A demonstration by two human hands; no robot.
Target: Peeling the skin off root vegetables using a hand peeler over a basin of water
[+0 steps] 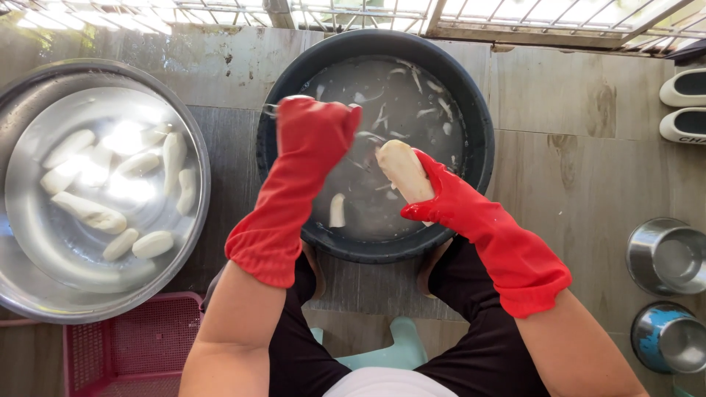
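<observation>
Sitting widest at left, one steel basin (22,287) of water runs off the frame's left edge and holds about ten peeled white roots (92,212). One dark tub (482,140) at centre, just beside it, holds cloudy water with floating peel strips (382,114) and one small root piece (337,209). One pink crate (125,345) pokes in below the basin. Open tile floor (573,191) lies right of the tub. Two steel bowls (665,254) sit at the right edge, two white slippers (684,88) top right. Left hand (316,129), red-gloved, is blurred over the tub, looks fisted; cannot tell what it holds. Right hand (434,198), red-gloved, grips one peeled root (403,170) above the tub's near side.
</observation>
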